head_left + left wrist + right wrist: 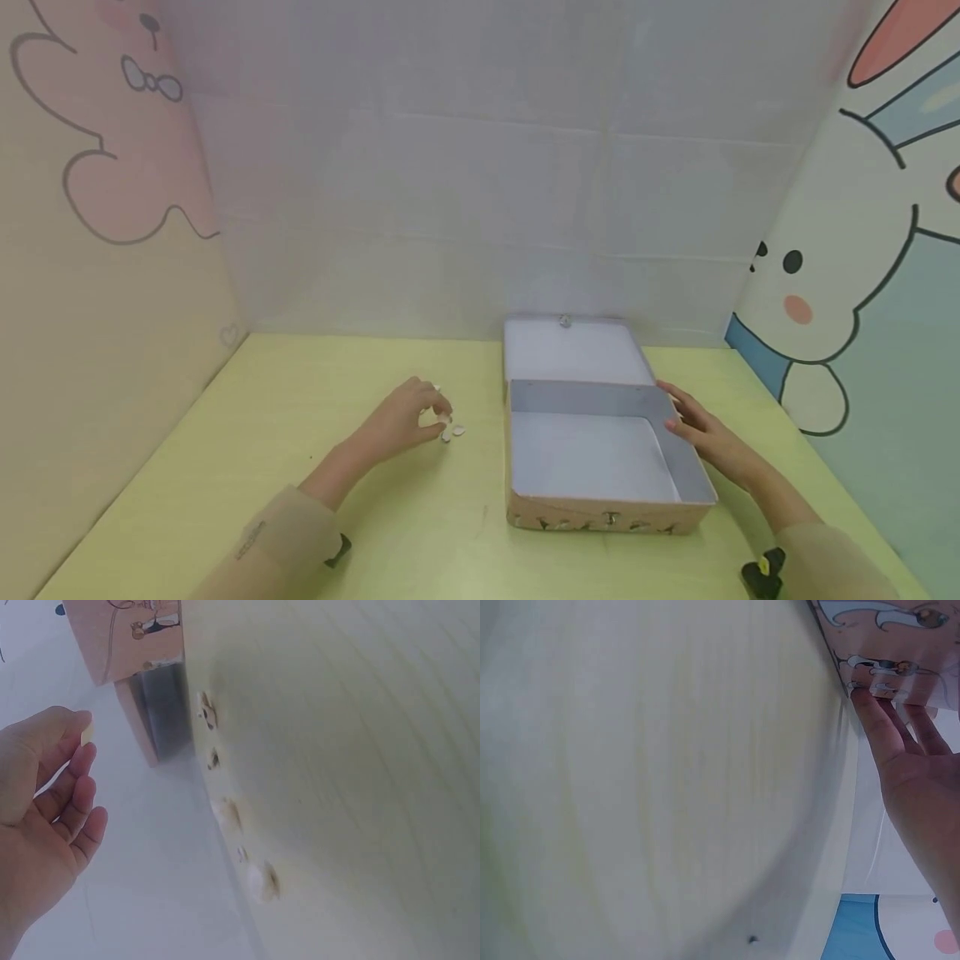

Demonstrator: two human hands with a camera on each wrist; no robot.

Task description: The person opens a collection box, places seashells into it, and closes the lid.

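Currently, left hand (397,425): raised over the tabletop to the left of the box, thumb and forefinger pinching a small pale piece, the other fingers loosely bent.
Small pale piece (87,733): between those fingertips, in the air; too little of it shows to tell its material.
Whitish pieces (459,430): scattered on the tabletop close to the left hand; the left wrist view shows them strung out in a loose line, some with dark marks.
Right hand (708,437): relaxed, fingers extended against the outer right side of the box near its back corner, thumb over the rim.
Suitcase-style box (592,458): right of the whitish pieces, pink and printed outside, pale inside, with a metal clasp (611,518) on its front.
Lid (573,350): tipped back behind the box.
Tabletop (300,400): pale yellow.
Right wall (817,292): printed with a cartoon rabbit.
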